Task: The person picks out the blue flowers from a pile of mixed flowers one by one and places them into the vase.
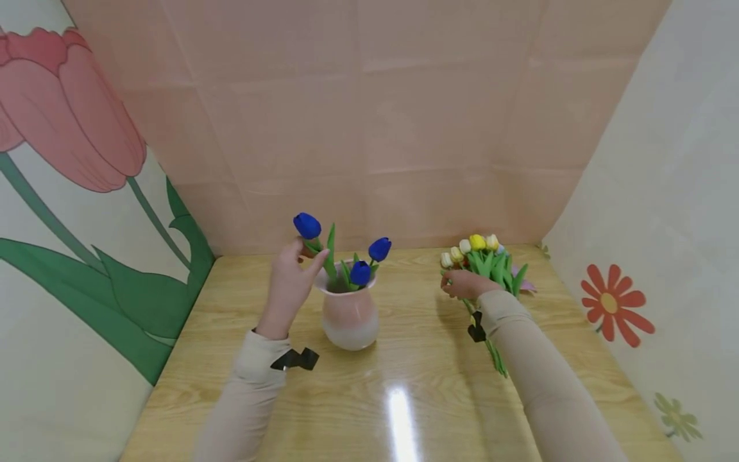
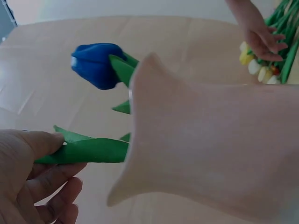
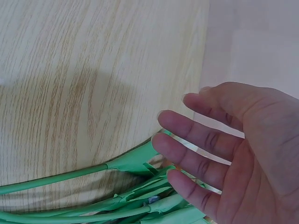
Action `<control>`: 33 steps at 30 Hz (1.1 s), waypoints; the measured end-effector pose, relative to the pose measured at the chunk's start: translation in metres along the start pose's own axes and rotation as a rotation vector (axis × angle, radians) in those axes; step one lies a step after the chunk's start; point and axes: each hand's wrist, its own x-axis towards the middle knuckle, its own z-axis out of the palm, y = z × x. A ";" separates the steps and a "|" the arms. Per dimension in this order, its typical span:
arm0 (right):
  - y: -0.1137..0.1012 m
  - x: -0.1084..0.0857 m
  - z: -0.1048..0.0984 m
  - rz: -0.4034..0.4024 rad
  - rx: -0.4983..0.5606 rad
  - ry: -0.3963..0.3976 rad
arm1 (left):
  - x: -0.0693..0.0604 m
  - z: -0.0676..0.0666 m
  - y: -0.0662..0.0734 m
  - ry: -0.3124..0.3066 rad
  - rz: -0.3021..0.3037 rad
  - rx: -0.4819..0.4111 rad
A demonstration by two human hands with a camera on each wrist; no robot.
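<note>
A pink and white vase stands on the table, holding several blue tulips. At its left rim, my left hand pinches the green leaf and stem of one blue tulip, whose stem runs down into the vase. Two more blue tulips, one higher and one lower, lean toward the right side. In the left wrist view, the thumb and finger close on the green leaf. My right hand hovers at a bunch of tulips; the right wrist view shows its fingers loosely bent, holding nothing, over green stems.
The bunch lies on the right of the wooden table, with white and yellow heads toward the back and stems toward the front. A pinkish-purple petal pokes out beside it. A pink backdrop rises behind the table; flower-printed panels flank it.
</note>
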 end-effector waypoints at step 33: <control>-0.003 0.000 0.003 -0.010 0.050 0.001 | -0.008 0.002 -0.016 -0.278 -0.112 0.071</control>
